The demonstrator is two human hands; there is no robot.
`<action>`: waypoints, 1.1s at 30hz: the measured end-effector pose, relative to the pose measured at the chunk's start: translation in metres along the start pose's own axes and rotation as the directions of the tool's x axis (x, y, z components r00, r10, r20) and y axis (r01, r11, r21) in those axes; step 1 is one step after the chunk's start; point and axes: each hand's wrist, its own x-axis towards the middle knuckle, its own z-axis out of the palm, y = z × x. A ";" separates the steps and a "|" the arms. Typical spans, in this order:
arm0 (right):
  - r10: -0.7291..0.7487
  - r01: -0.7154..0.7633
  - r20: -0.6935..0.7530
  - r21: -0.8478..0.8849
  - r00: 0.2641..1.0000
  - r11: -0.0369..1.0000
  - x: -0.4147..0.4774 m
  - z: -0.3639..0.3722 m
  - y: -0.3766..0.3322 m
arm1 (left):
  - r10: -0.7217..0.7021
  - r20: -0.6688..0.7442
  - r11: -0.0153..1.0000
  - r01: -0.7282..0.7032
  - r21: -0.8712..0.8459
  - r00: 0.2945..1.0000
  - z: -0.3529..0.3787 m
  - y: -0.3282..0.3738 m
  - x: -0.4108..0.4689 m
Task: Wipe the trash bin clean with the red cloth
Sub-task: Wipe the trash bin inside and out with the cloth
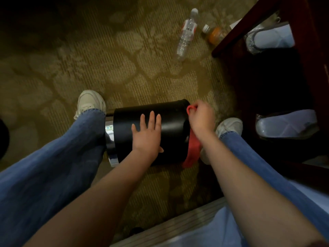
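One trash bin (170,122) here, black and round, lying on its side on the floor between the person's feet. One red cloth (193,150) too, draped down over the bin's end on the person's right. Two hands are at work: the left hand (147,136) lies flat on the bin's upturned wall, fingers straight and spread wide, pressing down. The right hand (201,116) is up at the top of that same cloth-covered end, fingers curled tight round a bunch of the red cloth, the rest of it hanging below the wrist. At the bin's opposite end something shiny and silver (111,145) shows (whether it is a base or a liner I cannot tell). Two pale sneakers, one (89,101) just beyond that silver end, the other (229,126) just past the cloth, both under blue jeans. Two bottles lie well beyond the bin: a clear water bottle (187,34) with a red-and-white label, and near it a smaller bottle (214,34) with an orange look to it. The surface is a dim, olive-gold carpet (106,68) with a large leafy pattern. To the right of the bin stands dark reddish wooden furniture (311,68), and two white wrapped items sit in it, one (272,37) far from the bin, one (286,122) level with it.
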 end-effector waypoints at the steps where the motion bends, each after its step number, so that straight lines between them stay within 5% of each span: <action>1: 0.018 -0.016 0.061 -0.039 0.998 0.999 0.015 -0.001 -0.006 | -0.002 0.000 1.000 0.002 0.001 1.000 0.001 0.000 0.000; 4: 0.000 0.015 0.131 -0.108 0.991 0.994 0.037 -0.001 -0.017 | -0.002 0.007 1.000 0.002 -0.015 1.000 -0.006 -0.005 0.008; 16: -0.076 0.076 0.002 0.086 0.997 0.993 -0.051 -0.010 0.021 | 0.011 0.015 1.000 -0.011 -0.003 1.000 -0.009 -0.006 0.009; 26: 0.019 0.005 0.141 -0.168 0.990 0.986 0.043 0.005 -0.016 | -0.002 0.002 1.000 0.002 0.004 1.000 -0.005 -0.005 0.011; 33: -0.148 0.160 0.084 -0.160 0.985 0.974 0.005 -0.004 0.006 | 0.002 0.008 1.000 -0.002 -0.005 1.000 -0.004 -0.004 0.006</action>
